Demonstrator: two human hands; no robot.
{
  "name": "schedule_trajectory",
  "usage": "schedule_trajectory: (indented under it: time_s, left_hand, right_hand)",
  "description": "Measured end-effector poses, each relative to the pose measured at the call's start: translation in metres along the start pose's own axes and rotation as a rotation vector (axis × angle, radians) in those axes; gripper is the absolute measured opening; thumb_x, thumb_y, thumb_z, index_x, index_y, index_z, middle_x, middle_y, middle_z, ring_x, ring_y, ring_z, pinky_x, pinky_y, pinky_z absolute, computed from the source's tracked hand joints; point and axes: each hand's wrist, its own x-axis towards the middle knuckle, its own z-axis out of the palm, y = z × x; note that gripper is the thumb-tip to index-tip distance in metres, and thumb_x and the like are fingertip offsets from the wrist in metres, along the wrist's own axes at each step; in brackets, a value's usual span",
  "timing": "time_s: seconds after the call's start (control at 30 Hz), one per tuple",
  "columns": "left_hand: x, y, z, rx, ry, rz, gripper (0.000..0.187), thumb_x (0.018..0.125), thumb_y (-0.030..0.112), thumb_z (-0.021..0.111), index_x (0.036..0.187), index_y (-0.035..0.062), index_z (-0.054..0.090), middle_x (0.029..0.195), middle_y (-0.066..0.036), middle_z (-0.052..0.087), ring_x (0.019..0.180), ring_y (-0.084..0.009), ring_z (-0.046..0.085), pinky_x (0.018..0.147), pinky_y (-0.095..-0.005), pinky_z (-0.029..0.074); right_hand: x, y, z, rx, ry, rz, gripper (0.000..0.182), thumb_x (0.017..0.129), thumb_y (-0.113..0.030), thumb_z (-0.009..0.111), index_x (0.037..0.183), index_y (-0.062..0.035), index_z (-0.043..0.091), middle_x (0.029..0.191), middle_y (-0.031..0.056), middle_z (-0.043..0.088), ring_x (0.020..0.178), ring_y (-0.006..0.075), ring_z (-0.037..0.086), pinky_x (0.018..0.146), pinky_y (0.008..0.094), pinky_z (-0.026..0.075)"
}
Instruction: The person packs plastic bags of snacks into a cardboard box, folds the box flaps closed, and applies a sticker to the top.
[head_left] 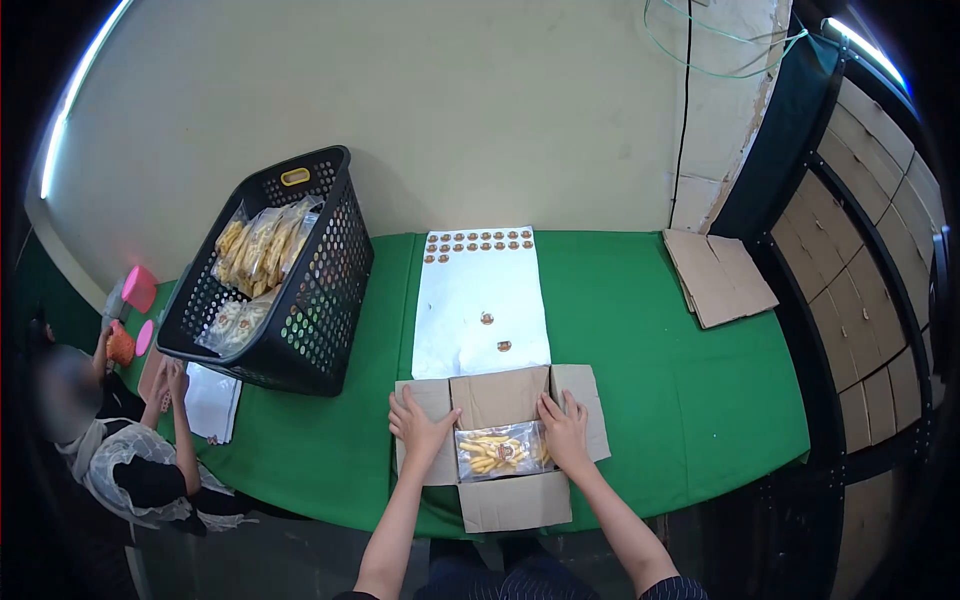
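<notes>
An open cardboard box [515,502] stands near the table's front edge with its flaps folded outward. Inside lies a clear bag of yellow sticks [498,452] with a round sticker on it. My left hand [422,427] rests on the left flap, fingers spread, the thumb by the box's inner edge. My right hand [566,432] lies over the box's right edge, fingers apart, beside the right end of the bag. Beyond the box is a white sheet [470,290] with rows of round stickers at its top and two single ones lower down.
A black crate [345,290] holding several filled bags stands at the left. Flattened cardboard [718,277] lies at the back right. Another person [140,455] sits at the left by white papers [211,400]. Stacked cartons [860,270] fill a rack at the right.
</notes>
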Motion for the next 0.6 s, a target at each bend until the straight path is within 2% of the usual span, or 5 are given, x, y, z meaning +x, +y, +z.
schedule_trajectory:
  time_s: [0.13, 0.23, 0.37, 0.47, 0.6]
  left_hand:
    - [0.003, -0.006, -0.010, -0.061, -0.029, 0.011, 0.096, 0.062, 0.044, 0.071, 0.130, 0.0026, 0.018, 0.131, -0.026, 0.020, 0.116, -0.0376, 0.027, 0.096, -0.0475, 0.021]
    - [0.008, -0.015, -0.027, -0.306, 0.045, 0.234, 0.084, 0.073, 0.038, 0.065, 0.131, 0.0037, 0.015, 0.126, -0.023, 0.032, 0.109, -0.0314, 0.041, 0.090, -0.0424, 0.034]
    - [-0.020, 0.030, -0.079, -1.001, -0.522, -0.062, 0.072, 0.085, 0.029, 0.053, 0.134, 0.0057, 0.006, 0.115, -0.016, 0.050, 0.099, -0.0214, 0.054, 0.076, -0.0326, 0.046]
    - [-0.039, 0.016, -0.019, -0.692, -0.640, 0.315, 0.054, 0.083, 0.021, 0.053, 0.127, 0.0011, 0.030, 0.127, -0.019, 0.039, 0.114, -0.0289, 0.043, 0.091, -0.0370, 0.039]
    - [-0.078, 0.015, -0.006, -0.232, -0.565, 0.722, 0.048, 0.077, 0.006, 0.050, 0.123, 0.0045, 0.040, 0.137, -0.021, 0.020, 0.126, -0.0332, 0.024, 0.101, -0.0398, 0.027]
  right_hand:
    - [-0.004, 0.000, 0.005, 0.047, 0.047, 0.024, 0.044, 0.069, 0.000, 0.051, 0.113, -0.0061, 0.054, 0.124, 0.0042, 0.047, 0.118, 0.0336, 0.033, 0.092, 0.0499, 0.026]
    - [-0.003, -0.001, 0.003, 0.077, 0.064, 0.046, 0.040, 0.070, -0.001, 0.051, 0.110, -0.0051, 0.055, 0.124, 0.0050, 0.047, 0.118, 0.0332, 0.034, 0.092, 0.0489, 0.027]
    - [-0.005, -0.002, -0.004, 0.223, 0.152, 0.088, 0.036, 0.070, 0.003, 0.049, 0.105, -0.0029, 0.056, 0.117, 0.0084, 0.051, 0.114, 0.0313, 0.041, 0.093, 0.0438, 0.030]
    - [-0.008, -0.001, -0.006, 0.376, 0.268, 0.162, 0.032, 0.070, 0.007, 0.045, 0.100, -0.0003, 0.056, 0.110, 0.0127, 0.055, 0.106, 0.0308, 0.048, 0.090, 0.0395, 0.034]
    - [-0.016, 0.007, -0.002, 0.497, 0.384, 0.296, 0.028, 0.071, 0.009, 0.040, 0.093, 0.0025, 0.056, 0.103, 0.0168, 0.057, 0.097, 0.0308, 0.053, 0.085, 0.0362, 0.040]
